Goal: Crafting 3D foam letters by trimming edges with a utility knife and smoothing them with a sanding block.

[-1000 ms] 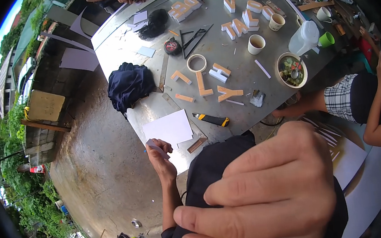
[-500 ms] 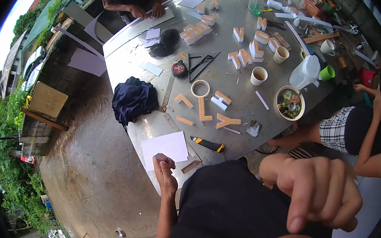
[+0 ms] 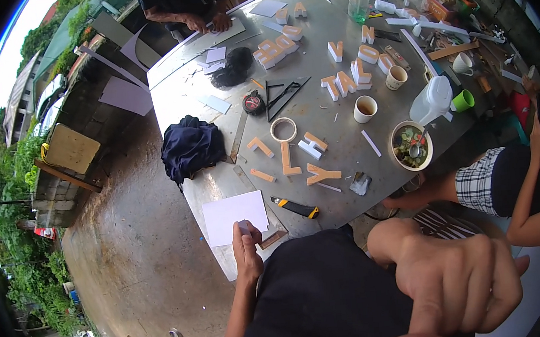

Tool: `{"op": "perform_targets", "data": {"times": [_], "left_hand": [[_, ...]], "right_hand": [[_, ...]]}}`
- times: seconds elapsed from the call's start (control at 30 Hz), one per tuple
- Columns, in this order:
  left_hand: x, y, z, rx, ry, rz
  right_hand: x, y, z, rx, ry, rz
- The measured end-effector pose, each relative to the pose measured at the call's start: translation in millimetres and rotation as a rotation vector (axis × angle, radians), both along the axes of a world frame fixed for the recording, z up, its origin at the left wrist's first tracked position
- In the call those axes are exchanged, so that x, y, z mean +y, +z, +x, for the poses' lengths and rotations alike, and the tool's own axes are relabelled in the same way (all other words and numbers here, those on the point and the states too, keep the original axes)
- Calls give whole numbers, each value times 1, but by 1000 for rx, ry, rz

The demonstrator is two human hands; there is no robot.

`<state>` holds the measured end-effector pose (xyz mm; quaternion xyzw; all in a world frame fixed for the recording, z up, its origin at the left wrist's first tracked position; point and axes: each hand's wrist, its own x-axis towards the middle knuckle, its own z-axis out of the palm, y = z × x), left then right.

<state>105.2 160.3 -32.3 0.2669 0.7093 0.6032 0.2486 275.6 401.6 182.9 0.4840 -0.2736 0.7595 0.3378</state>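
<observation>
"What's the left hand (image 3: 247,243) got?"

"Its grip is narrow, pinched on a small grey piece (image 3: 243,227), too small to say what exactly. It shows over the near part of a white sheet (image 3: 234,205), which lies at the near left corner of the table (image 3: 349,153)."

"And the right hand (image 3: 464,280)?"

"Close to the camera, well apart from the sheet, fingers curled downward. I can't tell whether that grip holds anything. It blocks part of the view at the lower right."

"Anything in the way by the sheet?"

"A black and yellow utility knife (image 3: 295,207), slantwise between it and the nearer letter-shaped blocks (image 3: 291,161). Beyond the sheet, a dark blue cloth bundle (image 3: 192,147) sits at the table's left edge."

"Farther in?"

"A tape roll (image 3: 274,132) right beside one block, then a tape measure (image 3: 253,103)."

"Food, drink?"

"On the right: a paper cup (image 3: 365,118) with brown liquid, a translucent pitcher (image 3: 431,102), and a bowl (image 3: 413,168) of vegetables with a spoon in it. A crumpled packet (image 3: 360,184) lies left of the bowl."

"Anyone else?"

"A co-worker's hands (image 3: 222,22) at the far edge, and a person in checked shorts (image 3: 477,178) on the right."
</observation>
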Motion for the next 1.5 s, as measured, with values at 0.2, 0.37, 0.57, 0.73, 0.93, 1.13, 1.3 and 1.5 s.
{"op": "perform_targets", "data": {"times": [0.2,0.37,0.57,0.73,0.93,1.13,1.3,1.5], "left_hand": [[3,9,1,38,-32,-20],[4,9,1,91,-48,-99],[4,4,2,72,-69,-81],[4,3,2,37,-83,-86],[4,4,1,20,-91,-125],[5,0,1,-33,-76,-45],[1,5,3,-65,-60,-143],[10,3,1,-11,-127,-210]], "right_hand": [[6,-2,-11,-99,620,-203],[-14,-12,-18,143,-559,111],[10,2,-26,134,-195,232],[-12,3,-34,20,-431,-94],[-20,-4,-46,56,-486,-76],[-4,-17,-62,527,-1044,350],[-4,-27,-57,629,-1718,1007],[-6,-33,-55,744,-1861,1109]]}}
